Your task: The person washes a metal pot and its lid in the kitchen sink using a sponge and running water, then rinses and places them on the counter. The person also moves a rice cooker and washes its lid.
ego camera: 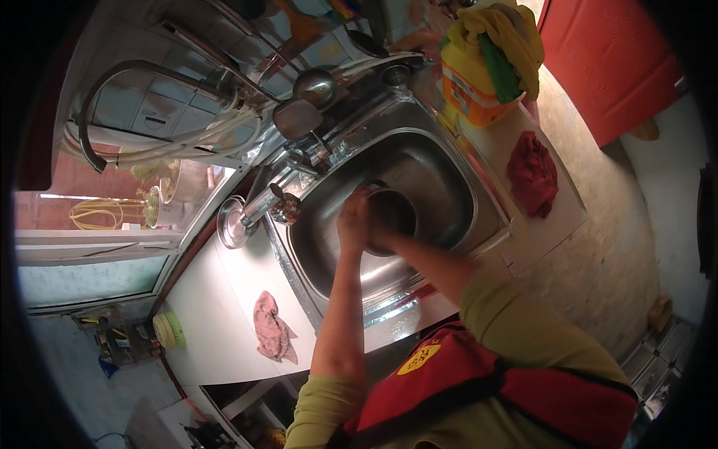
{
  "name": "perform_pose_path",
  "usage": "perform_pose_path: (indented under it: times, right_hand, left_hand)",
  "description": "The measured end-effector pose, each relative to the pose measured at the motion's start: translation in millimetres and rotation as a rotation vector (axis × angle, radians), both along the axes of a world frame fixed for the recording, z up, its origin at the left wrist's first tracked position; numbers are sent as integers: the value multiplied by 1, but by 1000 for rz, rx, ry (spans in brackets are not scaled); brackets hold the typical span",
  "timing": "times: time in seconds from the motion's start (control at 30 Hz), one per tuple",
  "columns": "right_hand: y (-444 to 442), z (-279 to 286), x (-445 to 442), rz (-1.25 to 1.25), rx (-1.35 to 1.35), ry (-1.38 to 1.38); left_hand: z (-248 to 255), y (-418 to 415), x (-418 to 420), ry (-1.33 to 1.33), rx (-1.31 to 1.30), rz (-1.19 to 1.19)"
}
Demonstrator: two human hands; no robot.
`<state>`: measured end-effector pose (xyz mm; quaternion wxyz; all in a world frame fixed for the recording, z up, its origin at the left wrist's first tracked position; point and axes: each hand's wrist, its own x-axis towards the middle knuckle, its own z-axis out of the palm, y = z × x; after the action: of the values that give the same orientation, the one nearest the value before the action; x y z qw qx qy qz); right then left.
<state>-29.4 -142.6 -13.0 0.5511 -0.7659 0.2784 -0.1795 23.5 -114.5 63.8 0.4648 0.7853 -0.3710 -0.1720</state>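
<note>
My left hand grips the near-left rim of a round, dark metal pot, which is tilted over the stainless steel sink basin. My right hand reaches into the pot; its fingers are blurred and shadowed, and whether they hold anything cannot be told. Left of the basin stands a metal faucet, close to a round metal lid on the white counter.
A pink cloth lies on the left counter, a red cloth on the right one. Beyond it stands an orange plastic container draped with yellow cloth. Ladles and a spatula hang over the sink's back edge.
</note>
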Motion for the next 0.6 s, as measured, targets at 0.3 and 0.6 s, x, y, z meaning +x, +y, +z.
perform_pose_path:
  times: [0.3, 0.6]
  right_hand:
    - [-40, -12, -4, 490, -230, 148]
    - [-33, 56, -30, -585, 1666, -550]
  left_hand:
    - [3, 0, -5, 74, 10, -33]
    - [3, 4, -4, 170, 24, 62]
